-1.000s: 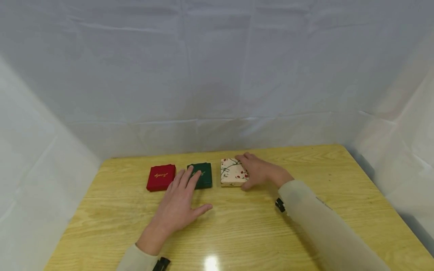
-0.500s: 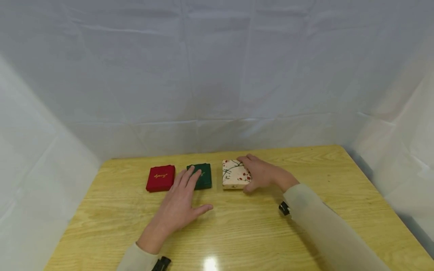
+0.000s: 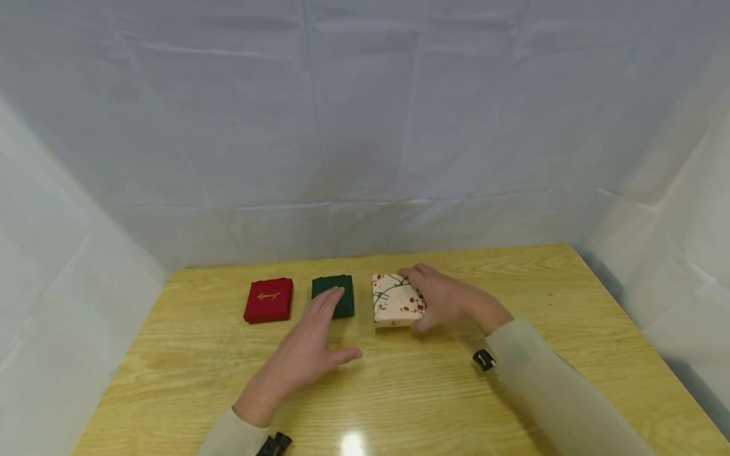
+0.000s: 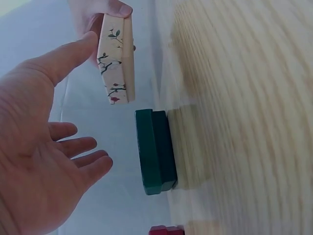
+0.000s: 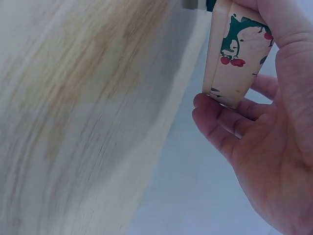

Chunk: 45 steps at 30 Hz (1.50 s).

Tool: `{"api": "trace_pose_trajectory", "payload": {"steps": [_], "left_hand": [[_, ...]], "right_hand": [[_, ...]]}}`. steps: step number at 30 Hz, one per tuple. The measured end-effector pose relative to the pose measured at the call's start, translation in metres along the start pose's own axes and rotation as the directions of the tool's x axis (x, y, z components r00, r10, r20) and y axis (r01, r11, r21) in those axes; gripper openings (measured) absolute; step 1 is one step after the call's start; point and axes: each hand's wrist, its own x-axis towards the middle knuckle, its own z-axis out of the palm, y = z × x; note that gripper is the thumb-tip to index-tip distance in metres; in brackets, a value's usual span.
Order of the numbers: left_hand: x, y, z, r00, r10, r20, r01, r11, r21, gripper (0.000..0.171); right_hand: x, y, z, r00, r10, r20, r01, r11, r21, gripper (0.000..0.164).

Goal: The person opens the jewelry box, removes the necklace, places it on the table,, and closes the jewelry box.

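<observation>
My right hand (image 3: 450, 301) grips a cream box (image 3: 393, 304) with red blossoms and dark branches by its right side, thumb on the near side and fingers at the far side. Both wrist views show this box (image 4: 115, 63) raised off the tabletop. My left hand (image 3: 302, 351) holds nothing; its fingers are extended and the thumb spread to the right. In the head view its fingertips overlap a small dark green box (image 3: 345, 305), while the left wrist view shows the hand apart from that green box (image 4: 155, 152).
A red box (image 3: 269, 300) with gold lettering lies left of the green one on the wooden table (image 3: 188, 380). White cloth (image 3: 365, 126) hangs behind the table and at both sides.
The cream box has come nearer the person and up off the table in my right hand. My left hand has drawn back slightly from the green box, its fingers closer together.
</observation>
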Motion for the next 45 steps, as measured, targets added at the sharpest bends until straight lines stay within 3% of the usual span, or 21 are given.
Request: {"api": "trace_pose_trajectory", "payload": {"steps": [6, 19, 38, 45], "left_hand": [[0.0, 0.004, 0.006, 0.999, -0.037, 0.036, 0.041, 0.993, -0.11, 0.116], [0.004, 0.012, 0.017, 0.995, -0.027, 0.096, 0.049, 0.971, -0.235, 0.128], [0.004, 0.016, 0.029, 0.995, 0.046, 0.088, -0.008, 0.92, -0.392, 0.132], [0.003, 0.017, 0.032, 0.996, 0.06, 0.073, -0.027, 0.919, -0.394, 0.13]], "right_hand": [[-0.009, -0.009, 0.0, 1.0, -0.007, -0.006, 0.007, 1.0, -0.006, 0.118], [-0.029, -0.029, 0.0, 0.998, -0.049, -0.028, 0.049, 0.999, 0.014, 0.12], [-0.042, -0.047, 0.007, 0.992, -0.113, -0.061, 0.114, 0.993, 0.022, 0.121], [-0.046, -0.051, 0.01, 0.993, -0.099, -0.062, 0.102, 0.994, 0.04, 0.119]]}}
